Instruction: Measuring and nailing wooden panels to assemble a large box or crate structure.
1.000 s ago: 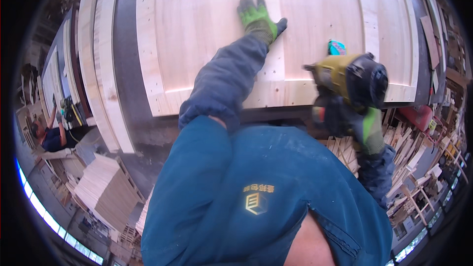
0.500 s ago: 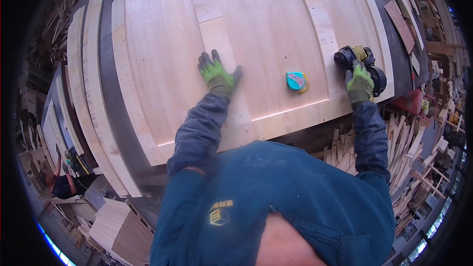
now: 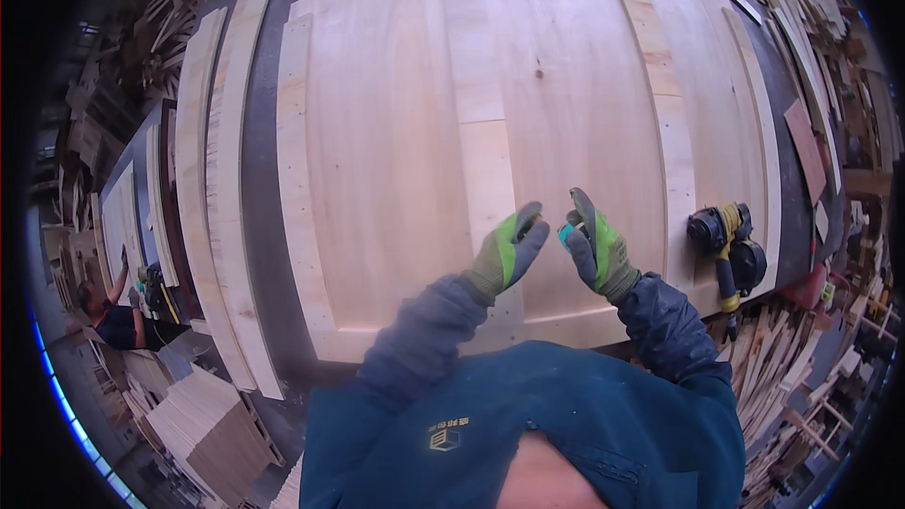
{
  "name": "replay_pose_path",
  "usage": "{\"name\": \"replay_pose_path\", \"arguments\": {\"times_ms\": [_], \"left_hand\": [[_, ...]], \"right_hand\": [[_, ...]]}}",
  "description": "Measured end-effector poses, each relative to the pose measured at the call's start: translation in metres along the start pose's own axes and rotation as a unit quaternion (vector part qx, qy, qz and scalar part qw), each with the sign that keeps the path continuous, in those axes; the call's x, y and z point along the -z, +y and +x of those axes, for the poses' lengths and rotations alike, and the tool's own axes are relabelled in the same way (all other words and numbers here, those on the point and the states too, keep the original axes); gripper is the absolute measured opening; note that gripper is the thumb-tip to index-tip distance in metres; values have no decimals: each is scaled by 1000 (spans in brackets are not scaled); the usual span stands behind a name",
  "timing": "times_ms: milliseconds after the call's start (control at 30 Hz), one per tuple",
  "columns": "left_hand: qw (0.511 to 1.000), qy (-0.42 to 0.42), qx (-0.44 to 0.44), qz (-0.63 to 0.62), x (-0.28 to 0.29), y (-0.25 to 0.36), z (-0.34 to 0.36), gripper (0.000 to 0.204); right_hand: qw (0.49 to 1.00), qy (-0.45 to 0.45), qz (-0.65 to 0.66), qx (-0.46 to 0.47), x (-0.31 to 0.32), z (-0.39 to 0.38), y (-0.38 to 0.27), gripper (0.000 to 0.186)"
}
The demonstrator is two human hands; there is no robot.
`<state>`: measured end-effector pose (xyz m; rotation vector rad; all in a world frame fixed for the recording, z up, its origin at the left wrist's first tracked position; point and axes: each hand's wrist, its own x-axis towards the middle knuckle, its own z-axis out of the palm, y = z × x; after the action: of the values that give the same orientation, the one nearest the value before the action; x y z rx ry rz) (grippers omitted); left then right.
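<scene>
My gloved left hand and gloved right hand face each other over the near part of a wooden panel. In my right hand is a turquoise tape measure, mostly covered by the fingers. The left hand's fingers are drawn together a short way from it; whatever they pinch, if anything, is too small to make out. A black and yellow nail gun lies on the panel's right side, apart from both hands. Pale battens run lengthwise across the panel.
Two long boards lie left of the panel on the dark table. Piled offcuts fill the lower right, with a reddish board above. A stack of sheets stands lower left. Another person works at far left.
My right hand has left the nail gun and picked up the tape measure from the panel. The left hand has lifted off the panel and come in beside it. The view has shifted.
</scene>
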<state>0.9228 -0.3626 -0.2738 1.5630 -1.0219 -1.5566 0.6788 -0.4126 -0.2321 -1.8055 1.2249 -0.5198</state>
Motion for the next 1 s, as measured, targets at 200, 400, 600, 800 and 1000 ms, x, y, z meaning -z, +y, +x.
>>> {"name": "replay_pose_path", "arguments": {"times_ms": [200,400,600,800,1000], "left_hand": [[978,-151,26,-141,95,36,55,56],[977,-194,55,-69,180,63,104,62],[983,-136,55,-114,231,77,146,60],[991,-99,12,-87,237,38,200,50],[983,-141,45,-111,193,56,206,50]], "right_hand": [[989,-115,-69,58,-26,102,-35,104],[978,-156,-36,135,-37,190,-59,112],[943,-321,-18,-82,-18,268,-72,116],[957,-141,-117,227,-45,299,9,102],[950,-235,206,15,-53,299,3,110]]}}
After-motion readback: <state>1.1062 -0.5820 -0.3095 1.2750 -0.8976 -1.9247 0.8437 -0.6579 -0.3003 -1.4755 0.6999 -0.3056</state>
